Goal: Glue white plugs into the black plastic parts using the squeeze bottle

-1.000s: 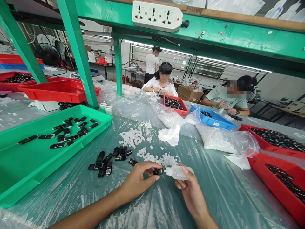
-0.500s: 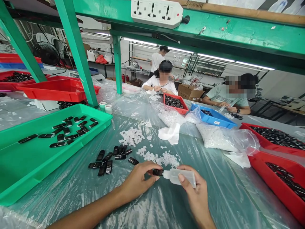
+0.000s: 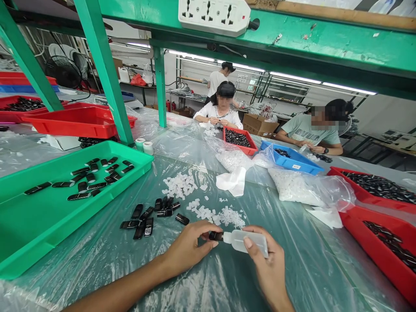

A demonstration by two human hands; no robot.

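Note:
Between thumb and fingers, my left hand [image 3: 191, 247] pinches a small glossy black plastic piece [image 3: 216, 235]. My right hand [image 3: 268, 255] is closed around a translucent squeeze bottle [image 3: 243, 242], tilted sideways with its nozzle end at the black piece. Whether the tip touches the piece I cannot make out. Beyond my hands lie small white pieces [image 3: 203, 212] and a finer white heap [image 3: 231, 217]. Several similar black pieces [image 3: 139, 225] are grouped left of my left hand, with a single one [image 3: 182, 219] closer to it.
A green tray [image 3: 29, 249] with several black pieces stands at left. Red trays [image 3: 360, 247] line the right edge. Farther back are a bag of white pieces [image 3: 292, 186], a blue tray [image 3: 305, 164] and co-workers [image 3: 221, 104]. A green frame [image 3: 120, 104] rises from the plastic-covered table.
My hands and the bottle stay almost in place, with only a very slight shift. The co-worker standing at the back has moved a little to the right.

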